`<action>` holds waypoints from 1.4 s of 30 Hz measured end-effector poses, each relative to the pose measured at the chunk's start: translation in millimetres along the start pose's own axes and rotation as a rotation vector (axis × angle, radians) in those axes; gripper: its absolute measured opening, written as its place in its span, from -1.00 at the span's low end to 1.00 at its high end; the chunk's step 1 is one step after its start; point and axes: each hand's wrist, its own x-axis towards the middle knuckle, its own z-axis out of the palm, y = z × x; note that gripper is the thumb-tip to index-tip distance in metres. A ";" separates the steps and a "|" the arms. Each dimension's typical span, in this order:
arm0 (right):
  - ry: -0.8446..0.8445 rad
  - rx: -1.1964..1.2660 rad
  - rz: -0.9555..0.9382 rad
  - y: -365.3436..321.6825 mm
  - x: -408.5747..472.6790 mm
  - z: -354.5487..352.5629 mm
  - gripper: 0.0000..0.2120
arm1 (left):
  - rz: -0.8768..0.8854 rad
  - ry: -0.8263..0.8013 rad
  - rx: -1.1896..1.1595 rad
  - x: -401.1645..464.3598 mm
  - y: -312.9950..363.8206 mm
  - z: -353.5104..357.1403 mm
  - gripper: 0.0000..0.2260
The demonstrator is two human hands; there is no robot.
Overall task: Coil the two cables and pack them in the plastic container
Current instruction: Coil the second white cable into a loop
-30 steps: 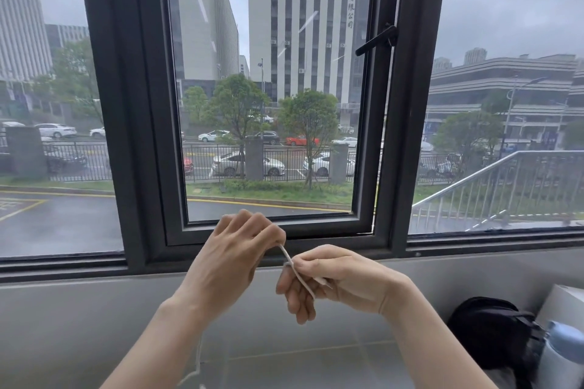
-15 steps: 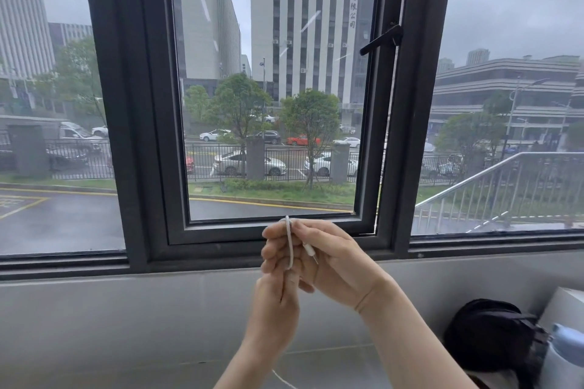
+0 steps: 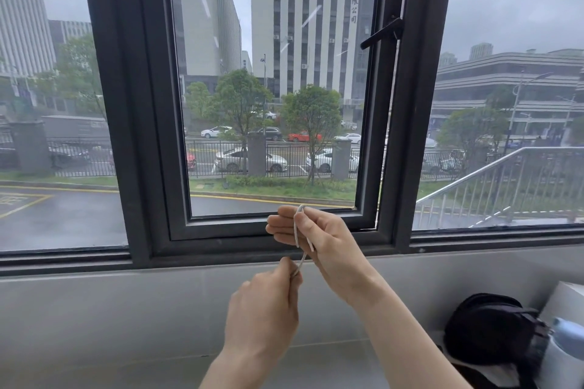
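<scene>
A thin white cable point(image 3: 296, 232) is looped over the fingers of my right hand point(image 3: 319, 243), which is raised in front of the window frame with fingers spread sideways. Its strand runs down from the loop into my left hand point(image 3: 268, 303), which pinches it just below and left of the right hand. The rest of the cable is hidden behind my left hand and arm. No second cable and no plastic container are in view.
A dark window frame point(image 3: 284, 230) and grey sill wall point(image 3: 126, 309) are straight ahead. At the lower right sit a black bag point(image 3: 493, 328), a white box point(image 3: 565, 300) and a pale blue-capped bottle point(image 3: 565, 347).
My left hand has dropped from beside the right hand to below it, drawing the cable downward. The loop stays on my right fingers.
</scene>
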 end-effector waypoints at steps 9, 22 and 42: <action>-0.129 -0.588 0.140 4.9 -3.6 -12.5 -0.68 | 0.504 0.162 0.308 25.7 -12.6 -36.2 -0.79; -0.423 -0.072 0.340 -22.9 -23.8 -2.7 -0.58 | 0.553 0.283 0.273 56.4 -50.5 -59.2 -0.89; -0.179 0.040 0.068 -15.4 -8.1 21.9 -0.61 | -0.202 -0.079 -0.758 0.4 -4.0 29.6 -0.69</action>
